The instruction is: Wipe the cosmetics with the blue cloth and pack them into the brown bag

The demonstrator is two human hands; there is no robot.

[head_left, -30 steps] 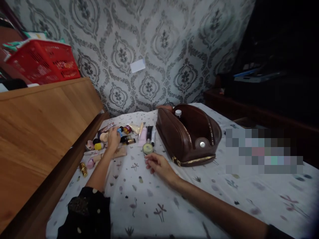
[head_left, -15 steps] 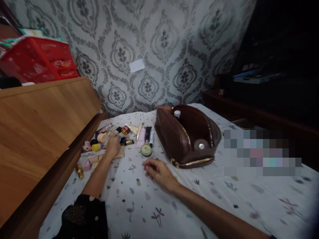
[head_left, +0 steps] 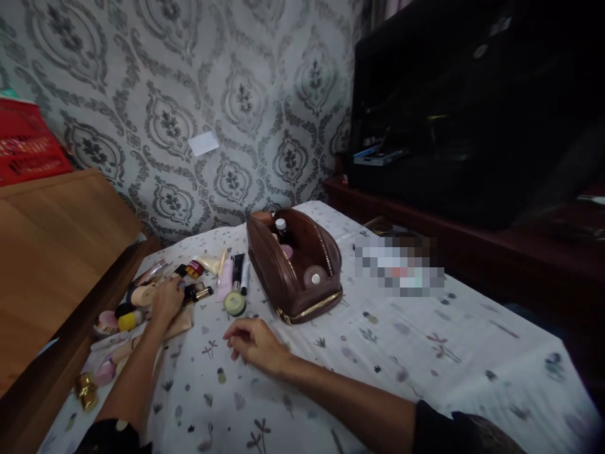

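My left hand (head_left: 167, 300) rests among a scatter of small cosmetics (head_left: 142, 296) on the patterned bedsheet (head_left: 378, 353), fingers curled over something I cannot make out. My right hand (head_left: 253, 342) lies on the sheet with fingers loosely curled, holding nothing that shows, just below a round pale-green jar (head_left: 234, 303). An open brown leather toiletry bag (head_left: 295, 271) stands to the right of the jar, with a white-capped bottle (head_left: 281, 226) and a pink item inside. Tubes (head_left: 237, 270) lie between the bag and my left hand.
A wooden headboard (head_left: 51, 252) runs along the left, with a red basket (head_left: 26, 145) on top. Patterned wallpaper (head_left: 236, 94) is behind. A dark cabinet with a black screen (head_left: 472, 113) stands at the right. A gold-capped item (head_left: 85, 391) lies near the left edge.
The view has swung right, so everything sits further left in the picture. My left hand pulled back a little among the cosmetics. My right hand stays on the sheet.
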